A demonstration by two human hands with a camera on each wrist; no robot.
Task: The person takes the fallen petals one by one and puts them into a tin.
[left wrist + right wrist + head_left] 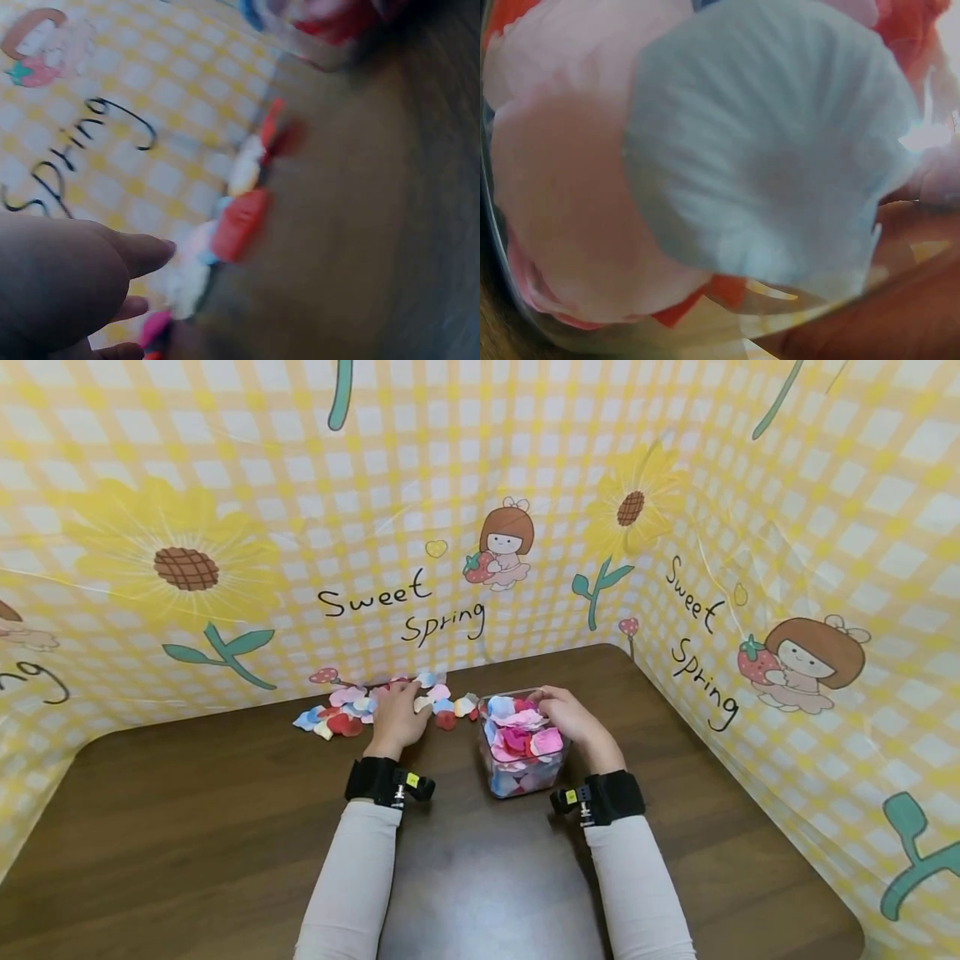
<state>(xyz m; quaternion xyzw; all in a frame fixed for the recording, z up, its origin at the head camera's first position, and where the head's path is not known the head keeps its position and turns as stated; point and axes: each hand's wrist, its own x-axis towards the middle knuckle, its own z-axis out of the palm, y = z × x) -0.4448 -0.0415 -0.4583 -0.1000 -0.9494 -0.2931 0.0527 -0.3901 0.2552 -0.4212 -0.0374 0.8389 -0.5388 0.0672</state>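
A clear plastic container (522, 752) stands on the brown table (225, 810), heaped with pink, red, blue and white fabric petals (519, 727). My right hand (551, 700) is curled over its far right rim and holds it; the right wrist view shows petals (765, 157) pressed against the clear wall and a finger (870, 322) at the bottom. My left hand (408, 692) rests on a loose pile of petals (345, 710) at the table's back edge. In the blurred left wrist view its fingers (142, 251) reach out fairly straight beside the petals (238, 223).
A yellow checked backdrop (420, 527) with sunflowers and "Sweet Spring" lettering walls in the table at the back and both sides. The table's rounded front corners and bare brown wood lie toward me. The container's base (315, 30) shows at the top of the left wrist view.
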